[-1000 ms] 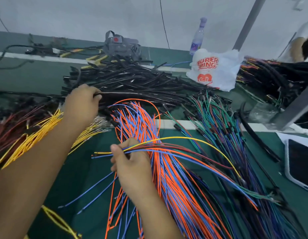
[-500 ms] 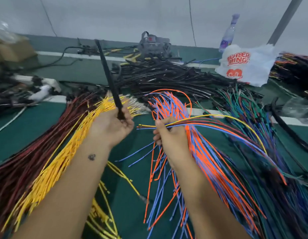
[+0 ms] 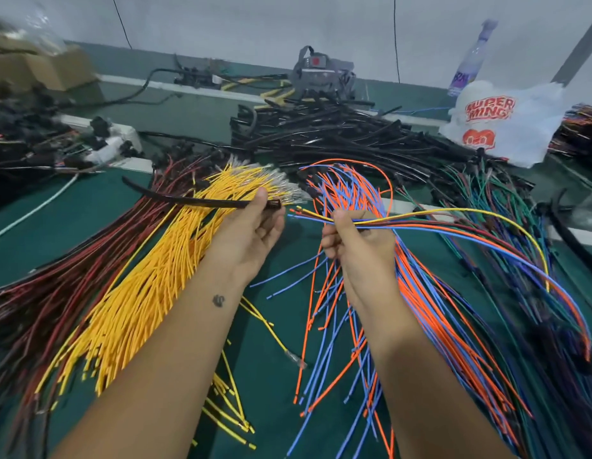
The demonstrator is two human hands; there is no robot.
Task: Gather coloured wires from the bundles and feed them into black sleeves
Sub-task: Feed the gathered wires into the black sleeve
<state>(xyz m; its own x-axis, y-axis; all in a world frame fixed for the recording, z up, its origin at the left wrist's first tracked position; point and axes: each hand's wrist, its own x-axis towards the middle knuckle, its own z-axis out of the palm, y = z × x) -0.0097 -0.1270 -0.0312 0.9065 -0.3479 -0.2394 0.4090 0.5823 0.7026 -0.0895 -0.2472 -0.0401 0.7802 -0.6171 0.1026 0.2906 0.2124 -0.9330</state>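
A thin black flexible sleeve [image 3: 188, 199] is pinched near its open end between thumb and fingers of the left hand [image 3: 255, 226], its length trailing away leftward over the yellow wire bundle [image 3: 149, 279]. Just right of that grip, a small gathered bunch of yellow, blue, orange and dark red wires [image 3: 420, 223] is clamped in the curled right hand [image 3: 357, 240], tips aimed at the sleeve mouth but still apart from it. Beneath lies the orange-and-blue wire bundle [image 3: 420, 309]. A miss is likely if the splayed tips are not evened; one wire could be caught on the rim and buckled
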